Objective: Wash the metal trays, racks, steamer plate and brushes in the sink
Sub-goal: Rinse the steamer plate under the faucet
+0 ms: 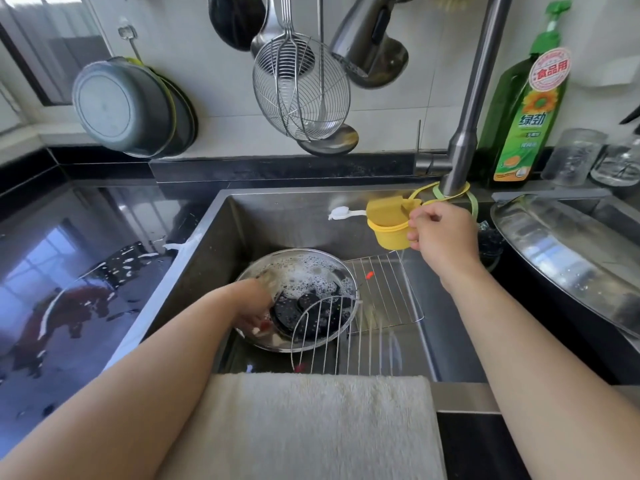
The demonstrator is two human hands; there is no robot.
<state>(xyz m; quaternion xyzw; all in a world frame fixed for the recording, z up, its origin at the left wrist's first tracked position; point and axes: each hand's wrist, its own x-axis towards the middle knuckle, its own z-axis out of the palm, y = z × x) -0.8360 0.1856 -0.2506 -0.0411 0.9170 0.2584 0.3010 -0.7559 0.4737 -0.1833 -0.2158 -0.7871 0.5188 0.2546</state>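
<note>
Steamer plate [304,289] under suds, left hand [254,306] half hidden

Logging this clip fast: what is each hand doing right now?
Left hand: inside the soapy round tray; grip cannot be told.
Right hand: grips the yellow hanging cup.

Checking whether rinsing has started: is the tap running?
Off, as far as visible: no stream falls from the grey metal spray head toward the foamy round metal pan in the steel sink.
</note>
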